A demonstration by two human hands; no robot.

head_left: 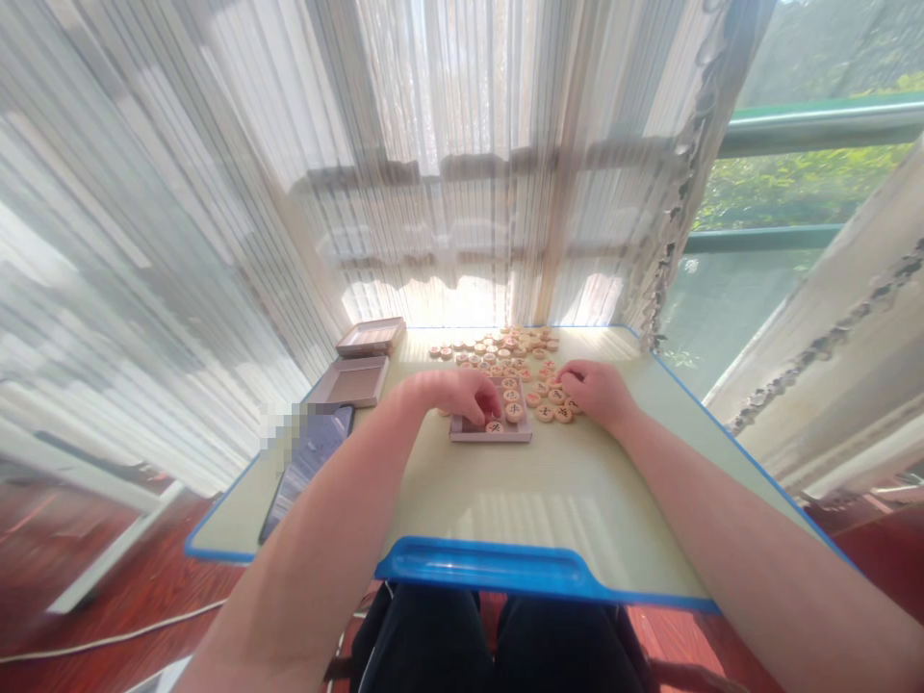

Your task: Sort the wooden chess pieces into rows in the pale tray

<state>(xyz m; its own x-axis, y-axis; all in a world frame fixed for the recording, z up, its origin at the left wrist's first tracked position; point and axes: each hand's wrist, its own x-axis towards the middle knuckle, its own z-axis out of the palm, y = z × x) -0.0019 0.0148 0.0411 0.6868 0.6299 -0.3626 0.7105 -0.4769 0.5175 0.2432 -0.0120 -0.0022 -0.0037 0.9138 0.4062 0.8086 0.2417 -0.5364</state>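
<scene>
A small grey tray [469,436] lies in the middle of a pale green table [505,500] and holds a few round wooden game pieces [513,411]. My left hand [462,393] rests over the tray's left part, fingers curled down onto a piece or the tray floor; what they pinch is hidden. My right hand [596,387] lies just right of the tray on a cluster of loose pieces [552,414], its fingers bent over them. Many more wooden pieces [498,348] are scattered at the table's far side.
Two shallow grey box halves [353,382] [372,335] sit at the table's left rear. A dark phone [307,462] lies near the left edge. The table has a blue rim [491,568]. Sheer curtains hang right behind it, with a window at right.
</scene>
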